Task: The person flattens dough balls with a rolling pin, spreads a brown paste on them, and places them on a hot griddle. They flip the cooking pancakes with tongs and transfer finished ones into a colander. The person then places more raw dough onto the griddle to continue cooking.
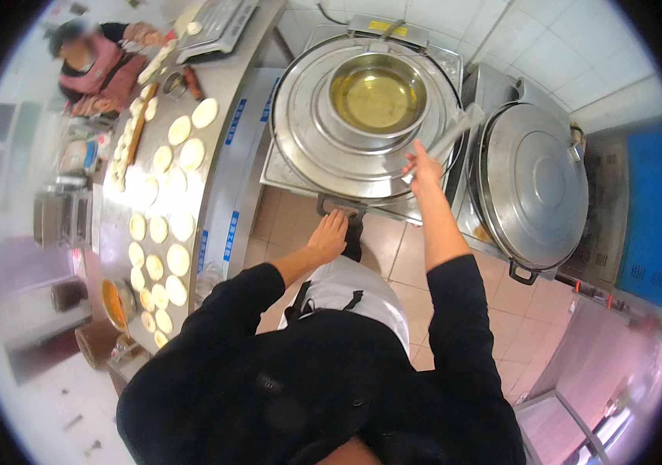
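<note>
In front of me is a large round electric griddle with its metal lid (302, 136) down. On the lid sits a steel basin (331, 119) holding clear yellow liquid (374, 99), which looks like oil. At the griddle's front edge, the fingers of my left hand (329, 235) lie over the dark handle (324, 203). My right hand (426, 171) holds a pale long-handled utensil (453, 132) above the lid's right side, index finger extended. The utensil's far end is blurred and points towards a second griddle; its exact kind is unclear.
The second lidded griddle (531, 180) stands at right. Along the left, a steel worktable (116, 218) bears several flat dough rounds (178, 260), a rolling pin (142, 122), dough pieces (119, 168) and a scale (220, 26). An orange-filled bowl (132, 299) sits nearer. Another person (101, 72) works across the table.
</note>
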`<state>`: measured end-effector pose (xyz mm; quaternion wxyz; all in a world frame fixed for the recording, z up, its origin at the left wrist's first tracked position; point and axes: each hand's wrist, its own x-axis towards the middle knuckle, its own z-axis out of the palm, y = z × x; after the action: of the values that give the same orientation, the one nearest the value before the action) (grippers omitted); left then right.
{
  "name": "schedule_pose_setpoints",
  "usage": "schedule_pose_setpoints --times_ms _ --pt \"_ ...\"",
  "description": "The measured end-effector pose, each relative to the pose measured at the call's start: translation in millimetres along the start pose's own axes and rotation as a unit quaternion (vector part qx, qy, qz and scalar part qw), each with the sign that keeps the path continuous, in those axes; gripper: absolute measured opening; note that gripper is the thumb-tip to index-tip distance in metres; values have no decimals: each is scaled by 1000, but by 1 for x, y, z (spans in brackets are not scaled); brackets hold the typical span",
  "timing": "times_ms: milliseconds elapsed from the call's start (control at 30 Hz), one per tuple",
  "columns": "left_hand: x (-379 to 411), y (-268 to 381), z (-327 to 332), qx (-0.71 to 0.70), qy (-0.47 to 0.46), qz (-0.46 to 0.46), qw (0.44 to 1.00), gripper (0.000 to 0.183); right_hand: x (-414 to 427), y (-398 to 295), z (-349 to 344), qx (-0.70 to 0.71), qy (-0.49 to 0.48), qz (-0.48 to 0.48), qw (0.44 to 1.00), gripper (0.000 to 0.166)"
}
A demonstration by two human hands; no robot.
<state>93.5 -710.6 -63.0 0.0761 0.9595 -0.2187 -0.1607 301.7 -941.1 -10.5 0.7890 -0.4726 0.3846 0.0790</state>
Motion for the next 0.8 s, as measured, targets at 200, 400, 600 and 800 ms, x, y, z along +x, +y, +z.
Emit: schedule_pose_setpoints --times_ms 200,400,600,800 --pt "25 -35 41 -76 -27 26 996 64 49 30 70 -65 63 -23 996 44" --pt "41 -35 26 -62 -6 20 998 46 42 23 76 4 113 12 994 33" --pt "54 -26 12 -40 -93 -8 995 33 8 -27 22 87 96 14 991 25" --pt "64 -13 -39 -20 -131 -42 990 32 -30 -112 -102 47 111 -31 992 22"
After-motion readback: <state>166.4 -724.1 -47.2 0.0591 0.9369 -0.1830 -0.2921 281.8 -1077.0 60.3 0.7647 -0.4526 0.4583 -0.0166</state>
